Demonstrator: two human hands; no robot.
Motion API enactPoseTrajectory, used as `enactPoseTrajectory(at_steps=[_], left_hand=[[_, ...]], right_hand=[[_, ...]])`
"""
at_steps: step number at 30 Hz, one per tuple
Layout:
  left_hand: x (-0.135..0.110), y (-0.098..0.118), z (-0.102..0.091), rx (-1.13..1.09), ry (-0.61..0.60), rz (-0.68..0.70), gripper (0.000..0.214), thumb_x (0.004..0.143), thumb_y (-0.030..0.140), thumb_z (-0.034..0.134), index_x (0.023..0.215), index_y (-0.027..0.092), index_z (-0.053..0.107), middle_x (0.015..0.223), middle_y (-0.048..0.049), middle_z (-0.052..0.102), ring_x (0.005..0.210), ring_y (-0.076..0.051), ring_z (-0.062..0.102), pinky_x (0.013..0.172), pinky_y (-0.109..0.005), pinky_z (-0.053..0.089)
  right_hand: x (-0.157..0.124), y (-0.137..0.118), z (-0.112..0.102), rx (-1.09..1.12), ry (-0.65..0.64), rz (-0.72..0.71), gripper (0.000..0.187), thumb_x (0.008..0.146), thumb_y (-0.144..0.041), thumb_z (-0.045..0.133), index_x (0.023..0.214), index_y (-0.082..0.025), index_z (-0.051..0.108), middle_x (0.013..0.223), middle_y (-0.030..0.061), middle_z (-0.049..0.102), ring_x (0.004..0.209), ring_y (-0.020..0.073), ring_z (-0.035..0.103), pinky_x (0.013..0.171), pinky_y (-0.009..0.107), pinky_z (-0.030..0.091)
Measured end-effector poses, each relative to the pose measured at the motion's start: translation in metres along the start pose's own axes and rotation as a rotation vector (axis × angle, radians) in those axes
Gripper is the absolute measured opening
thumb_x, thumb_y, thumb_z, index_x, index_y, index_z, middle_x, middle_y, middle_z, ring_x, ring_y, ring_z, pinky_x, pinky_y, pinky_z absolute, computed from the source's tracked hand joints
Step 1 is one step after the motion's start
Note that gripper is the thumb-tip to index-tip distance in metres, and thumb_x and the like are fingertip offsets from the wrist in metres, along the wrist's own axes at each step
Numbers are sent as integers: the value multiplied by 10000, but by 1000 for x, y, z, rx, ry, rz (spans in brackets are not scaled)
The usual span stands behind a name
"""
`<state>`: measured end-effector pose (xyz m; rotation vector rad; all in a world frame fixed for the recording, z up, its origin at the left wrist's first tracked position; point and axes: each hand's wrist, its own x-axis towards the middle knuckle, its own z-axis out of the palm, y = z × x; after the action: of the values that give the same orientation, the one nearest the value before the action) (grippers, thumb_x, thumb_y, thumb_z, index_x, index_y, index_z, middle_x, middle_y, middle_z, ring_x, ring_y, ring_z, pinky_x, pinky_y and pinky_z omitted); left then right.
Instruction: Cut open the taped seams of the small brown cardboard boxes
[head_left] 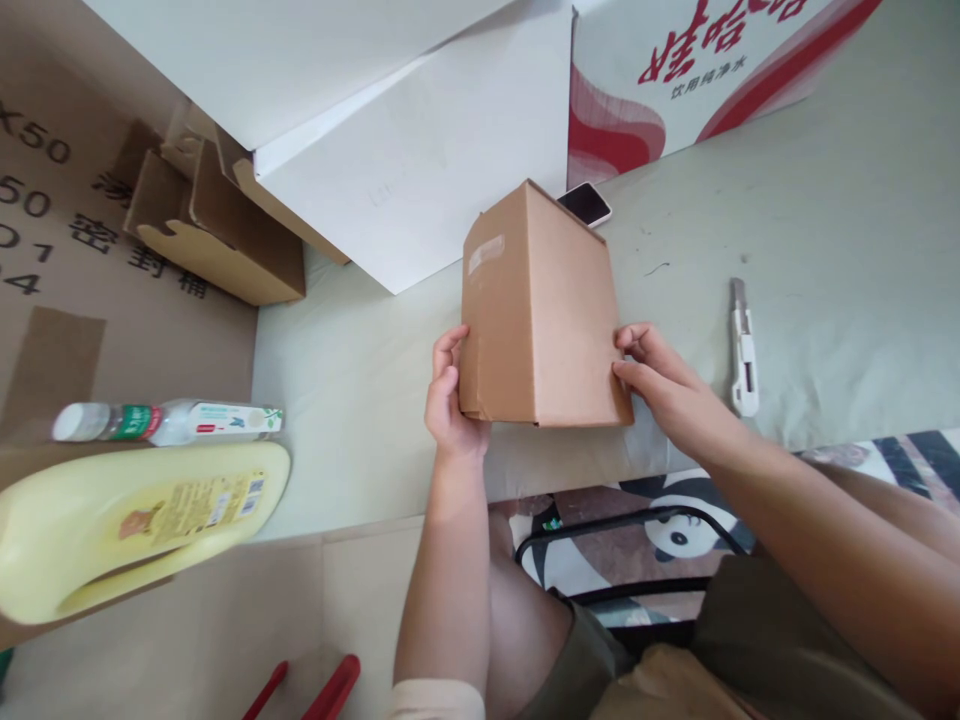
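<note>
A brown cardboard box [574, 320] is held between my two hands, tilted, one edge facing me. A strip of clear tape shows on its left face. My left hand [454, 400] wraps round the lower left side, the fingers partly hidden behind it. With fingertips and thumb, my right hand [656, 375] grips the right edge. To the right of that hand lies a white utility knife [744, 350], its blade extended. Behind the box, a phone [586, 205] with a dark screen is partly covered.
White boxes [442, 150] and a red-and-white water carton [622, 110] stand at the back. On the left are an open cardboard piece [240, 240], a clear bottle [172, 422] and a yellow jug [142, 520]. Red handles [330, 690] show at the bottom, beside a black metal frame [637, 515].
</note>
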<state>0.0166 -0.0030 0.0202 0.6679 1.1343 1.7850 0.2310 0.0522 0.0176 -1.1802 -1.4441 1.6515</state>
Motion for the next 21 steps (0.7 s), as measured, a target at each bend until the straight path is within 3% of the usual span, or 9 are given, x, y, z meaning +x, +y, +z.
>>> enactPoseTrajectory(at_steps=[5, 10, 15, 18, 21], left_hand=[[3, 1, -4, 54, -8, 16, 447, 767, 538, 578, 1110, 267, 673, 1192, -68, 662, 1194, -298, 583, 991, -433, 461], [2, 3, -2, 101, 39, 189, 396, 819, 544, 510, 981, 272, 747, 1395, -28, 601, 1414, -324, 427, 1136, -479, 363], [4, 6, -5, 140, -5, 227, 421, 832, 564, 493, 921, 282, 792, 1355, -16, 641, 1419, -333, 430, 1167, -508, 335], [7, 5, -11, 222, -73, 280, 402, 830, 562, 530, 976, 299, 796, 1352, -14, 646, 1406, -321, 450, 1191, -499, 306], [8, 5, -15, 332, -130, 350, 422, 824, 593, 556, 1025, 303, 787, 1371, -23, 634, 1402, -327, 454, 1196, -510, 293]], right_hand=[[-1, -2, 3, -18, -24, 22, 164, 832, -318, 539, 932, -277, 415, 876, -3, 470, 780, 179, 461, 685, 303, 403], [0, -3, 3, -56, -67, 2, 158, 841, -328, 534, 936, -272, 421, 894, 1, 490, 797, 176, 497, 696, 302, 423], [-3, 0, 0, -252, -90, -26, 123, 884, -334, 515, 954, -261, 445, 885, 14, 559, 815, 196, 572, 688, 326, 440], [-4, -5, -4, -447, -31, -123, 111, 865, -319, 535, 938, -249, 489, 952, 53, 629, 842, 228, 617, 746, 377, 462], [-3, -13, -15, -709, 120, -203, 76, 834, -297, 557, 888, -244, 549, 897, 71, 649, 757, 239, 603, 737, 406, 442]])
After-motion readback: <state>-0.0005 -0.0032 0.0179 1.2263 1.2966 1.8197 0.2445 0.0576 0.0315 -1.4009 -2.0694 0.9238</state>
